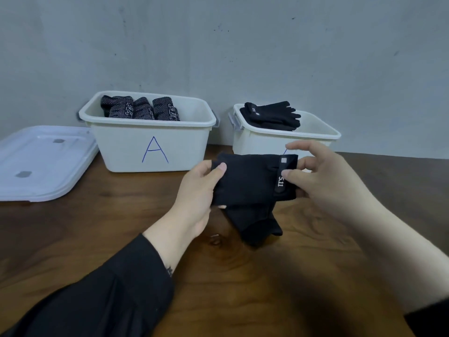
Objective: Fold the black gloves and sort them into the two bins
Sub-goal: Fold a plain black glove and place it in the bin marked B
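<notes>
A folded black glove [250, 181] with a "5.11" cuff strap is held above the wooden table in front of the two bins. My left hand [196, 190] grips its left end, thumb on top. My right hand [323, 176] pinches the cuff end at the strap, with the upper fingers spread. Part of the glove hangs down toward the table. Bin A [150, 142] at the back left holds several folded patterned black gloves [141, 108]. The right bin [267, 142] holds plain black gloves [274, 116] piled at its rim; its letter is hidden behind my right hand.
A white bin lid [41, 161] lies flat on the table to the left of bin A. Both bins stand against a grey wall [243, 45]. The brown wooden table [243, 276] stretches toward me under my arms.
</notes>
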### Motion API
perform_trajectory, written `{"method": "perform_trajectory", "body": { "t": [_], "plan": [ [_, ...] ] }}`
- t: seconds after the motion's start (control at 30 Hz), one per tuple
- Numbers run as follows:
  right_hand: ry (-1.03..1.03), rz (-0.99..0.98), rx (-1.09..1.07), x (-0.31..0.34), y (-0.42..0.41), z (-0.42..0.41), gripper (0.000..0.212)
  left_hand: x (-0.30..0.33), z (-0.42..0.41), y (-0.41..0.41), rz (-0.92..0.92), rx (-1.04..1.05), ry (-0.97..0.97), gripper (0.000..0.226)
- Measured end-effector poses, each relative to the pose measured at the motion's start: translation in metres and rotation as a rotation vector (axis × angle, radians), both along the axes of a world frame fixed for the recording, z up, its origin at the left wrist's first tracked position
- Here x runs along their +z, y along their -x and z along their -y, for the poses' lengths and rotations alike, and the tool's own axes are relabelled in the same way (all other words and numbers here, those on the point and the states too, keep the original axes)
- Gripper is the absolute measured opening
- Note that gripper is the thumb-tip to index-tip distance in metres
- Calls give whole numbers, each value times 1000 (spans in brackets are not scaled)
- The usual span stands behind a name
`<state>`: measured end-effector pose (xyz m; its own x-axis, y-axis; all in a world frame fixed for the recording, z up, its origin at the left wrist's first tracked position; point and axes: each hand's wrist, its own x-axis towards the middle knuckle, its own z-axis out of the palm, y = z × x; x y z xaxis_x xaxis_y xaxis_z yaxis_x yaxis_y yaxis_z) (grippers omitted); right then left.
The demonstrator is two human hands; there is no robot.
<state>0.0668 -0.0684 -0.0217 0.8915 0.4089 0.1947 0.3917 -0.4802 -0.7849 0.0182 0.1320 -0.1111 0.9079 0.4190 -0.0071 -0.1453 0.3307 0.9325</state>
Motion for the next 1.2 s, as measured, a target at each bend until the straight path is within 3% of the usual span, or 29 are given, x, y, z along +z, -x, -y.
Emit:
{"method": "perform_trajectory", "body": {
  "t": [0.1, 0.2, 0.27, 0.33, 0.4, 0.5, 0.63, 0.77, 0.87, 1.0, 1.2],
  "plan": [
    [-169, -160, -25, -9, 5, 2, 21, 10, -9, -17, -49, 68, -53, 20],
    [-309, -290, -119, -33, 6, 6, 7, 12, -11, -30, -55, 50, -49, 36],
    [-317, -352, -157, -56, 7, 10, 9, 3, -9, -28, -80, 70, -273, 46],
    [-150, -323, -194, -78, 9, 16, 12, -13, -9, -24, -126, 87, -619, 54],
    [72, -221, -226, -94, 11, 22, 14, -24, -8, -23, -145, 105, -914, 48],
    [115, -126, -228, -99, 12, 24, 18, -31, -4, -22, -133, 103, -1139, 33],
    [220, -84, -195, -97, 10, 19, 21, -41, 0, -21, -288, 30, -1376, 50],
    [229, -106, -189, -94, -3, 16, 28, -41, -4, -25, -310, 29, -1382, 48],
    [238, -101, -161, -89, -10, 7, 20, -41, -4, -26, -282, 30, -1388, 46],
    [190, 43, -124, -94, -6, -4, 7, -46, -4, -26, -278, 38, -1395, 48],
    [63, 204, -124, -101, 3, -3, 19, -47, -7, -30, -328, 70, -1429, 56]
  ]
}}
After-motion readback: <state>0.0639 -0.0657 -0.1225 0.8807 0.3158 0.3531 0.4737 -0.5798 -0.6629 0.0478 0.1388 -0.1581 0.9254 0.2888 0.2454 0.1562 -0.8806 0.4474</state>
